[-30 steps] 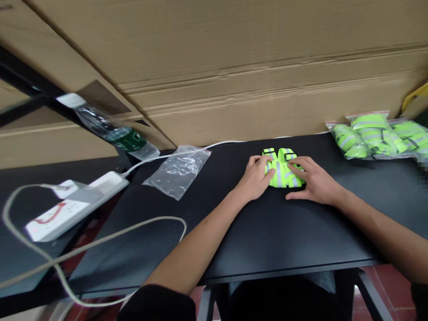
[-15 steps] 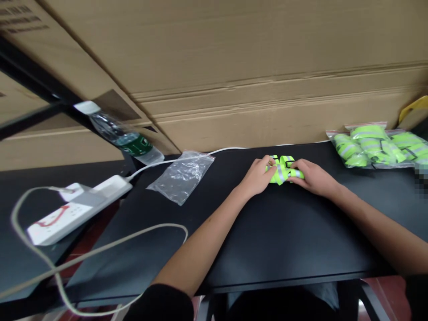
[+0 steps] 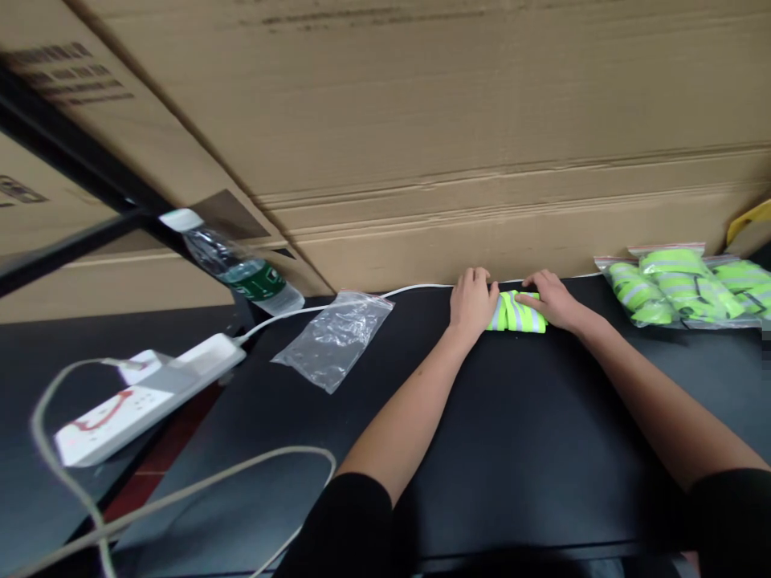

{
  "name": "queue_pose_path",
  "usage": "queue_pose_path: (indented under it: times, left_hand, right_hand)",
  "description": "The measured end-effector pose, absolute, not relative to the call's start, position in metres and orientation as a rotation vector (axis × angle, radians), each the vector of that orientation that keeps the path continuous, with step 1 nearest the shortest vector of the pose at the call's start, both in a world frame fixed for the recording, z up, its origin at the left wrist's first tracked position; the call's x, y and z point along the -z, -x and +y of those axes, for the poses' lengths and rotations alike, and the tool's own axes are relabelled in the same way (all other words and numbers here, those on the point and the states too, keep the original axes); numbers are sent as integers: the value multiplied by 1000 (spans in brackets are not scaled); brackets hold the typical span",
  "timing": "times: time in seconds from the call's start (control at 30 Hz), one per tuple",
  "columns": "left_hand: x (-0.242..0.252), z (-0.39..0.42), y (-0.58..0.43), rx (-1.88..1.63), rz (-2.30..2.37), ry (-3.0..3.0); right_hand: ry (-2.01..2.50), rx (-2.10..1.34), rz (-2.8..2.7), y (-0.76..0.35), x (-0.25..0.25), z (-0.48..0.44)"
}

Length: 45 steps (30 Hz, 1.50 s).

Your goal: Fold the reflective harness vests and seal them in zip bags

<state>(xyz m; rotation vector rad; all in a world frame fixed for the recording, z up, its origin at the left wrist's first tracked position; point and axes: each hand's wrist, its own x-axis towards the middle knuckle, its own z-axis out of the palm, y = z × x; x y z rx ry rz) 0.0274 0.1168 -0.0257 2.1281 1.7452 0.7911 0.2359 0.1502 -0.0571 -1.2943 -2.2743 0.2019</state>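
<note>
A neon-yellow reflective strap bundle [image 3: 518, 314] lies rolled tight on the black table [image 3: 511, 433], near its far edge. My left hand [image 3: 471, 303] rests on the roll's left end with fingers curled over it. My right hand [image 3: 549, 299] presses down on its right end, fingers bent. Both hands grip the roll between them. An empty clear zip bag [image 3: 332, 339] lies flat to the left of my left hand.
Bagged neon strap rolls [image 3: 680, 277] are stacked at the far right. A large cardboard box [image 3: 458, 136] stands behind the table. A water bottle [image 3: 234, 265] leans at the left, above a white power strip [image 3: 141, 389] with a cable [image 3: 198, 482] looping forward.
The spread-out strap bundle has been rolled away from me into a tight roll, and both hands moved with it toward the cardboard. The camera tilted, shifting the scene downward.
</note>
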Motion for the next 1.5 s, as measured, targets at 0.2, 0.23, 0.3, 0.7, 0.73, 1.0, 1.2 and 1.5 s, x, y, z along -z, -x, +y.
queue_pose_path:
  times: [0.2, 0.23, 0.3, 0.7, 0.73, 1.0, 1.2, 1.5]
  left_hand:
    - [35, 101, -29, -640, 1401, -2379]
    - [36, 100, -29, -620, 1390, -2392]
    - [38, 99, -30, -565, 1386, -2408]
    - [51, 113, -25, -680, 1370, -2118]
    - [51, 115, -24, -701, 1397, -2088]
    - [4, 106, 55, -796, 1481, -2224]
    - [10, 68, 148, -602, 2345, -2162]
    - [24, 57, 167, -372, 2271, -2004]
  right_hand:
    - [1188, -30, -2293, -234, 44, 135]
    - [1156, -9, -2315, -232, 41, 130]
    - [1091, 6, -2367, -227, 34, 120]
    - [1333, 160, -2526, -187, 46, 83]
    - [1305, 192, -2568, -189, 46, 83]
    - [1201, 246, -2664, -192, 33, 76]
    - [1259, 373, -2701, -187, 27, 66]
    - [1359, 530, -2669, -198, 27, 44]
